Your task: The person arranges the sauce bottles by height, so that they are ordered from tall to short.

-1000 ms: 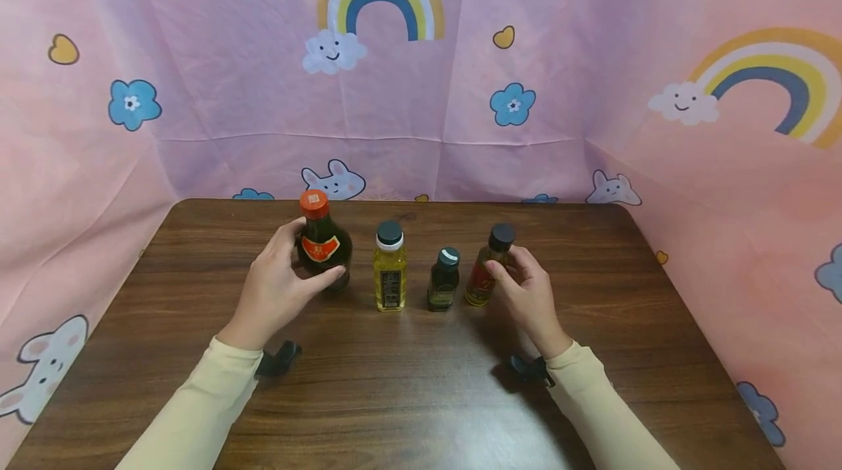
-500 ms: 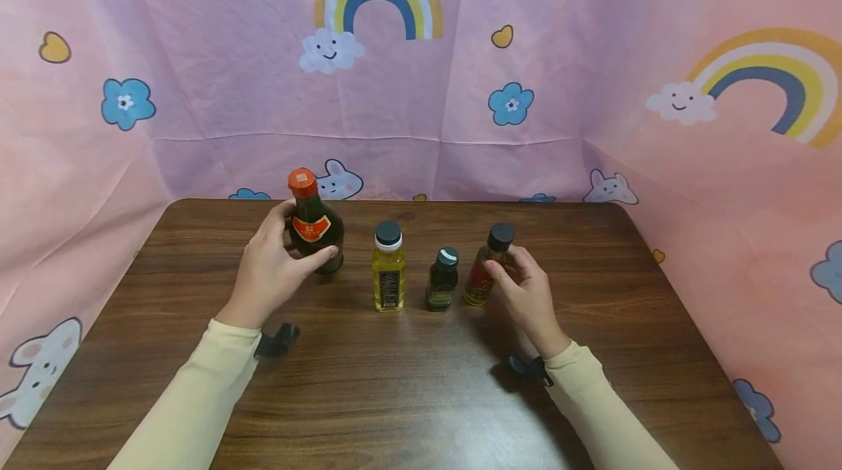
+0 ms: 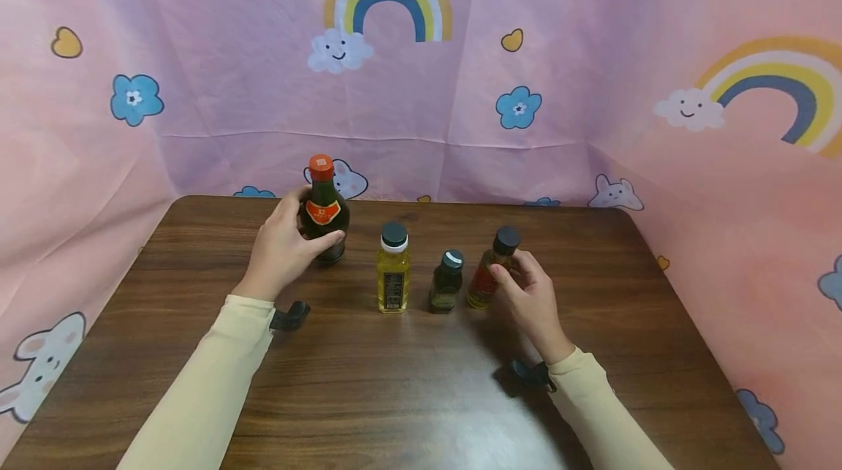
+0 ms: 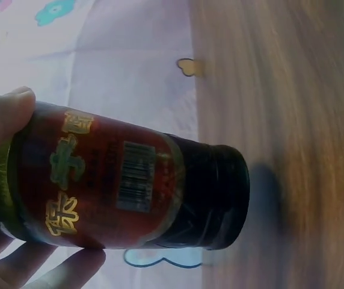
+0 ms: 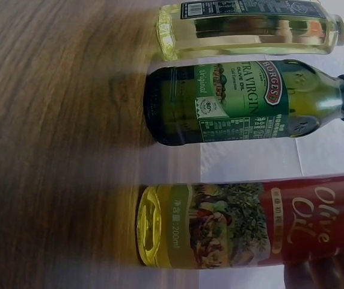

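Observation:
In the head view my left hand (image 3: 279, 251) grips a dark vinegar bottle (image 3: 322, 210) with an orange-red cap, thumb on one side and fingers round the other. Its red label (image 4: 100, 174) with gold characters faces the left wrist camera, and the base appears just above the table, a shadow beside it. My right hand (image 3: 529, 302) holds a small olive oil bottle (image 3: 483, 286) with a black cap, leaning slightly right. The right wrist view shows that bottle's red label (image 5: 313, 214) reading "Olive Oil". Its far-side fingers are partly hidden.
Between the hands stand a clear bottle of yellow oil (image 3: 393, 276) and a small dark green olive oil bottle (image 3: 446, 287), both upright. All are on a brown wooden table (image 3: 395, 397). A pink patterned cloth (image 3: 421, 104) hangs behind and at the sides.
My left hand has carried the vinegar bottle away from me, toward the table's far edge, rising in the head view. The right hand and the other bottles stay put; the head view shifts slightly.

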Available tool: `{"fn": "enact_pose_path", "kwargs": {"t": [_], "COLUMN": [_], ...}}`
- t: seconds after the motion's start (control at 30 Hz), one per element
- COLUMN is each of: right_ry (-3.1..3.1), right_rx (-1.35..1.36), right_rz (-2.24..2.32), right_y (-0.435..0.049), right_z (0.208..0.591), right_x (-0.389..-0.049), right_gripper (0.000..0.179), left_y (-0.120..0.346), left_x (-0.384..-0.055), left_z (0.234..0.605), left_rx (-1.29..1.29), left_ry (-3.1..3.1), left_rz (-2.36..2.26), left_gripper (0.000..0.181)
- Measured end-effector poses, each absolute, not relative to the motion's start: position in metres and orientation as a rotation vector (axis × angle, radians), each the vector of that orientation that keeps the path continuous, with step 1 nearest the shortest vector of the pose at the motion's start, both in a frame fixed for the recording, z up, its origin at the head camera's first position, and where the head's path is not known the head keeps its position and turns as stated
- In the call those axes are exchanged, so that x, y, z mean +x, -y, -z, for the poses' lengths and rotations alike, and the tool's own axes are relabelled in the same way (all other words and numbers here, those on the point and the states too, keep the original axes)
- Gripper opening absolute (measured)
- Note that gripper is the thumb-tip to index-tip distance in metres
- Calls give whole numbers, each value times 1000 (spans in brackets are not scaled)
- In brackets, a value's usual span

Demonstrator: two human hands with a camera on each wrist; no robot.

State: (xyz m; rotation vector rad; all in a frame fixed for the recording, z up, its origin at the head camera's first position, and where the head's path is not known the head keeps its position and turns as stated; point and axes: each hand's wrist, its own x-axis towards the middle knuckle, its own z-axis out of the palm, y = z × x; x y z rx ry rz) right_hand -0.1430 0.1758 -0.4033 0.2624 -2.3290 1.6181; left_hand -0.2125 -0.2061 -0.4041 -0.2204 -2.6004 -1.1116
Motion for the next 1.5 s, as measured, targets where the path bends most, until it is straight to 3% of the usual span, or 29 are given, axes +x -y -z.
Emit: {"fn": "enact_pose_path", "kwargs": {"t": [1.3, 1.5], "right_ry": [2296, 2315], "right_rx": [275, 263], "right_rz": [-1644, -1643], "right_y": [-177, -178], "right_z": [405, 405], "right_x": [-143, -143], "right_gripper": [32, 32], "left_y": [208, 208], "left_x": [-236, -232], "left_z": [439, 441], "left_rx": [-140, -129], "left_ry": [2521, 2521], "left_rz": [1442, 1479], "left_gripper": [97, 111]}}
